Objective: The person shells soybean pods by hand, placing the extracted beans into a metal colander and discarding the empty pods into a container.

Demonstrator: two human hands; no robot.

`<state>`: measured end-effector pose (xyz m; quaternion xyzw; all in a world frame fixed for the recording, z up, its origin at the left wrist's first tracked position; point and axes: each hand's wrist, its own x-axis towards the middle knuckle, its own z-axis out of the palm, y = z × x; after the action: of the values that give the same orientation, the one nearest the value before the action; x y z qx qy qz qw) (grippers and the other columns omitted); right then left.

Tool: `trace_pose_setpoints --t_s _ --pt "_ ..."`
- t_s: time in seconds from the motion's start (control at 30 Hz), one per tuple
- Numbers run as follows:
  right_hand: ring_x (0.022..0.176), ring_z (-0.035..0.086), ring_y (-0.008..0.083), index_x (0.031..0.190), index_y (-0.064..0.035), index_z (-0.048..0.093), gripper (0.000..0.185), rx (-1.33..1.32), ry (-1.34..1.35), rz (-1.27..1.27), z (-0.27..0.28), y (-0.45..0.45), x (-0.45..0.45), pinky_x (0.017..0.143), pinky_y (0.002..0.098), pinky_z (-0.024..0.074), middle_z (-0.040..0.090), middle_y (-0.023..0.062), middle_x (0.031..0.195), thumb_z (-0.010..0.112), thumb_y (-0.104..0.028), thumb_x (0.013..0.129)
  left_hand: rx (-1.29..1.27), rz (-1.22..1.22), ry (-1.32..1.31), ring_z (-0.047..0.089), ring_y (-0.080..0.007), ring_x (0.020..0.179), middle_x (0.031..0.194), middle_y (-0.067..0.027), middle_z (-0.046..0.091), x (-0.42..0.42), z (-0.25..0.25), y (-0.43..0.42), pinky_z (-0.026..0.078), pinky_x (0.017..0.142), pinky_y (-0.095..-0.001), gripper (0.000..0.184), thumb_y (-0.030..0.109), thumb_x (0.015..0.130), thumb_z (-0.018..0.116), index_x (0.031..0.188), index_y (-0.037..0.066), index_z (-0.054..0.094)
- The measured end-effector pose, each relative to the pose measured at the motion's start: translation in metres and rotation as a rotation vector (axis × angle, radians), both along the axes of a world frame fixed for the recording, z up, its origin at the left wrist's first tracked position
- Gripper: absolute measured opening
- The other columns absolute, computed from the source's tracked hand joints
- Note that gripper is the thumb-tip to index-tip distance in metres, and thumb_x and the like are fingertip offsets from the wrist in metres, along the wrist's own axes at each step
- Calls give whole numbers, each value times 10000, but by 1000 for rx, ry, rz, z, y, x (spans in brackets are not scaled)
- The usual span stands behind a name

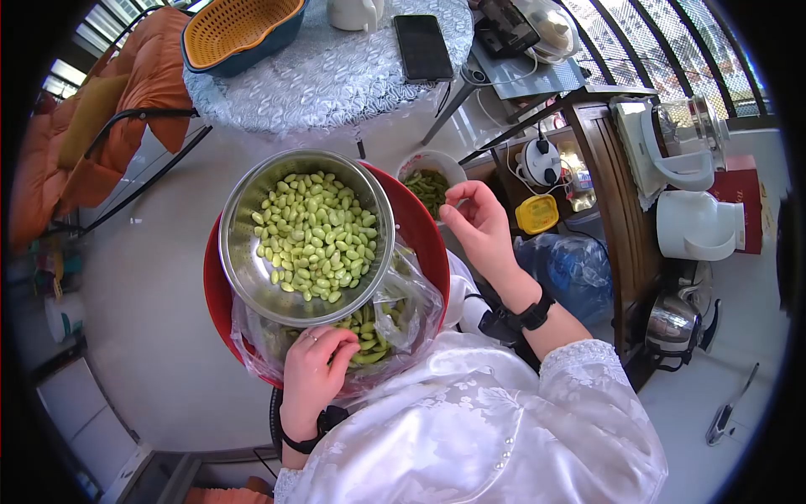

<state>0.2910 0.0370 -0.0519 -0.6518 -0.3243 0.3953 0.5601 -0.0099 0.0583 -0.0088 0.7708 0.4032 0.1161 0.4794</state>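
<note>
A steel bowl [239, 252] of shelled green beans [319, 231] rests on the left part of a red basin [432, 244]. Below it in the basin lies a clear plastic bag [416, 307] with green pods [369, 340]. My left hand [317, 365] is at the bowl's lower edge beside the pods, its fingers curled; whatever they may hold is hidden. My right hand [480, 223] is raised beside a white bucket [449, 168] of pods or husks, thumb and forefinger close together. What may be between those fingertips is too small to make out.
A round table [319, 97] ahead bears a phone [422, 48], nested baskets [239, 34] and a white cup [355, 13]. An orange chair [92, 168] stands at left. On the right are a wooden shelf [617, 193], a water bottle [571, 273] and a kettle [676, 323].
</note>
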Motion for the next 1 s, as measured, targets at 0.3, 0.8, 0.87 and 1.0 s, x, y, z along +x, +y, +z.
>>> trace_pose_setpoints --t_s 0.3,0.8,0.87,1.0 --pt "824 603 281 884 -71 593 158 327 -481 633 47 -36 -87 687 387 501 571 96 870 683 -45 757 691 266 254 542 -396 1037 1122 -189 580 -11 -1 3 457 853 -465 273 73 807 695 1058 -2 618" --pt "847 641 254 1033 -13 647 344 -84 -1235 798 2 -40 -158 678 371 534 620 122 994 675 -177 732 610 115 480 585 -410 939 1136 -170 589 -4 -17 -9 476 767 -500 305 14 785 651 1080 51 584" --pt "839 650 228 927 -40 693 245 -59 -1284 821 1 -31 -173 653 343 522 659 89 908 674 -168 719 634 105 472 580 -420 947 1112 -185 593 -7 -22 -7 467 779 -503 265 41 797 629 1060 40 594" --pt "869 655 230 782 -123 734 108 -46 -1233 841 3 -26 -188 648 336 501 700 44 855 680 -169 700 637 47 413 581 -426 933 1039 -202 606 -7 -15 -4 461 773 -487 205 44 798 587 999 11 612"
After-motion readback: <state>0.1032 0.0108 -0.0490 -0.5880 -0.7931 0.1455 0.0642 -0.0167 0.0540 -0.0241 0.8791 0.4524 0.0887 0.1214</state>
